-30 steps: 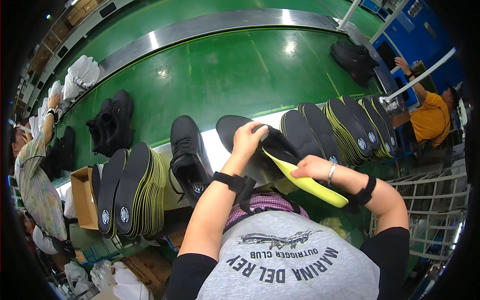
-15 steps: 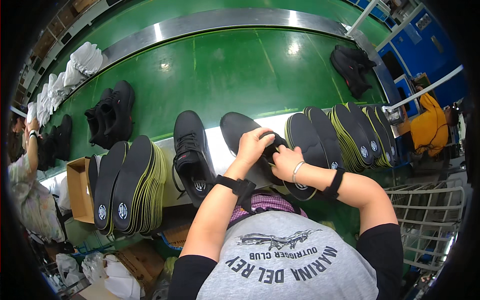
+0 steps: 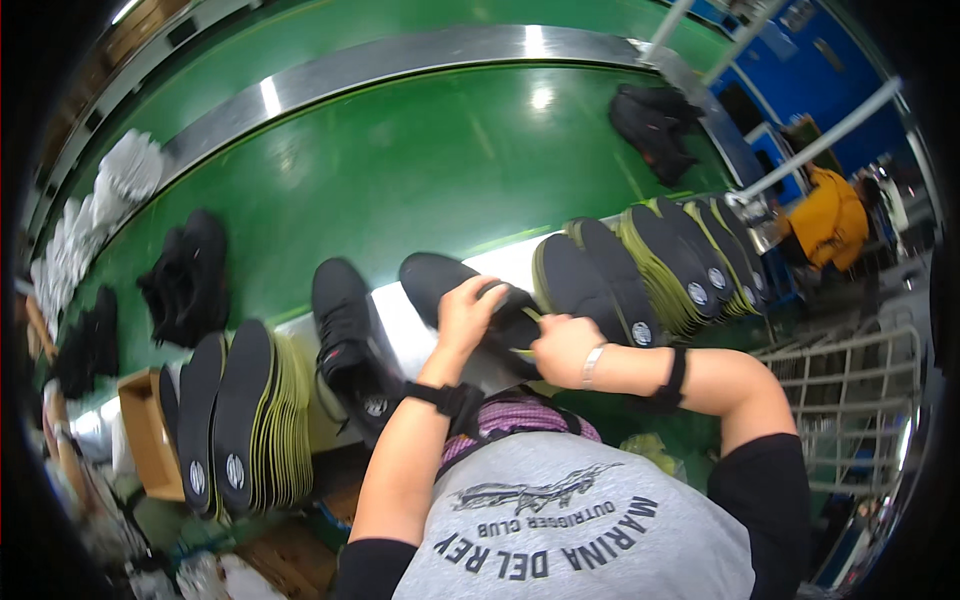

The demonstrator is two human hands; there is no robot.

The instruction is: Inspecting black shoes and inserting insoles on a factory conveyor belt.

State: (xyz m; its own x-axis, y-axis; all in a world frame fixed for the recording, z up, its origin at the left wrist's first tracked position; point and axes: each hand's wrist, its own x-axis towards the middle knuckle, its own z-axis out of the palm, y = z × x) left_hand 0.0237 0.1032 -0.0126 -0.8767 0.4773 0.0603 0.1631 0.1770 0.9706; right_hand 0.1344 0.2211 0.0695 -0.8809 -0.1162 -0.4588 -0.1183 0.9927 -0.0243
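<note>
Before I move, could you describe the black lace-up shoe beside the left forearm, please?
Find the glossy green surface. At its near edge, between the left hand and leftmost yellow-edged black insoles, the shoe sits singly, unlike the clustered black shoes farther left.

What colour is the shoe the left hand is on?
The shoe under the left hand is black; the head view shows it best.

The long green worktop [image 3: 400,160] looks slick and glossy to me, with bright glare on it. Along its far side runs a smooth, shiny silver metal rim [image 3: 400,65]. At its near edge, the held black round-toed shoe [image 3: 430,277] has a dull, smooth toe, the stacked black insoles with yellow-green edges [image 3: 245,400] look matt and foamy, and the open tan box [image 3: 150,430] is plain, matt cardboard.
</note>
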